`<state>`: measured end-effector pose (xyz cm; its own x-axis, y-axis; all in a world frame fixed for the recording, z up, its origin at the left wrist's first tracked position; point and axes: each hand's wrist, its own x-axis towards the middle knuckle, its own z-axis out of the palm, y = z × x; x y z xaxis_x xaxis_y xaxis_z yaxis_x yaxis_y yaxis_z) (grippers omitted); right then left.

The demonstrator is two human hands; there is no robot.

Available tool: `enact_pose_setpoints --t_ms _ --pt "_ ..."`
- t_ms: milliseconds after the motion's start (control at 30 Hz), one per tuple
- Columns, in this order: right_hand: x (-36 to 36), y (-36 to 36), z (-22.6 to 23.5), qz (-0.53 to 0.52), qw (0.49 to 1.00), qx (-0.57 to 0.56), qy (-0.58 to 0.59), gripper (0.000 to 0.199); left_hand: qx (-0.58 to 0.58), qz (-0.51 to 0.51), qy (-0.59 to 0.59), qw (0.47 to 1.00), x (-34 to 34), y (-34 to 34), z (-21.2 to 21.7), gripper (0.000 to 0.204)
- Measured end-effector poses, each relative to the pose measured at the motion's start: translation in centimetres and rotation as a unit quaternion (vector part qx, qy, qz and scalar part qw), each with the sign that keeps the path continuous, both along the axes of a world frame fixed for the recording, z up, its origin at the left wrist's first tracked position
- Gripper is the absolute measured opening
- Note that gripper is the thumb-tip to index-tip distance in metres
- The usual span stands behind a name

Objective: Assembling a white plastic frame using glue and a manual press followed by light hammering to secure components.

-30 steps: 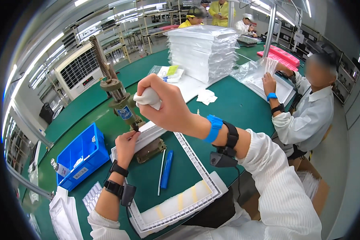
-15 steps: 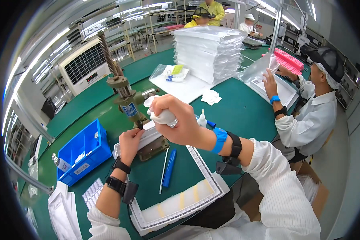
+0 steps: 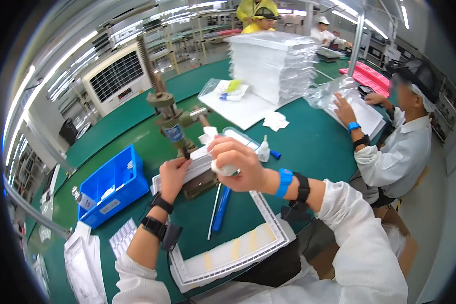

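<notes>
A white rectangular frame (image 3: 268, 223) lies on the green table, its far side under an arbor press (image 3: 173, 133). My left hand (image 3: 172, 176) is closed at that far side, fingertips pinched just beneath the press ram; any small piece between them is hidden. My right hand (image 3: 240, 164) wraps round a white rounded grip (image 3: 226, 168), which seems to be the covered end of the press lever. Inside the frame lie a blue pen-like stick (image 3: 221, 210) and a thin silver rod (image 3: 214, 212). A yellow-striped white pad (image 3: 233, 248) runs along the near side.
At left stands a blue divided bin (image 3: 114, 187) with a small bottle (image 3: 83, 198). A dropper bottle (image 3: 263, 150) and crumpled tissue (image 3: 275, 120) are beyond my right hand. A tall stack of wrapped white panels (image 3: 271, 68) rises behind. A co-worker (image 3: 395, 131) handles a bagged panel at right.
My right hand has come down and slightly right with the white grip, relative to the press. My left hand stays at the ram. The view has shifted a little. The co-worker's hands have moved over the panel.
</notes>
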<state>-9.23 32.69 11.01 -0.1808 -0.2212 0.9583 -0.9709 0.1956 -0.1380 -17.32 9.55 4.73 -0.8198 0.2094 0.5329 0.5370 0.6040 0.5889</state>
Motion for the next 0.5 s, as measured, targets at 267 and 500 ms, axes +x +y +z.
enact_pose_setpoints --t_ms 267,500 --pt "0.0 0.5 1.6 -0.005 1.000 0.012 0.000 0.029 0.044 0.000 -0.068 0.997 -0.1 0.7 0.5 0.030" --pt "-1.1 0.0 4.2 -0.009 1.000 -0.021 -0.009 0.028 0.033 0.010 -0.072 0.997 -0.1 0.2 0.4 0.033"
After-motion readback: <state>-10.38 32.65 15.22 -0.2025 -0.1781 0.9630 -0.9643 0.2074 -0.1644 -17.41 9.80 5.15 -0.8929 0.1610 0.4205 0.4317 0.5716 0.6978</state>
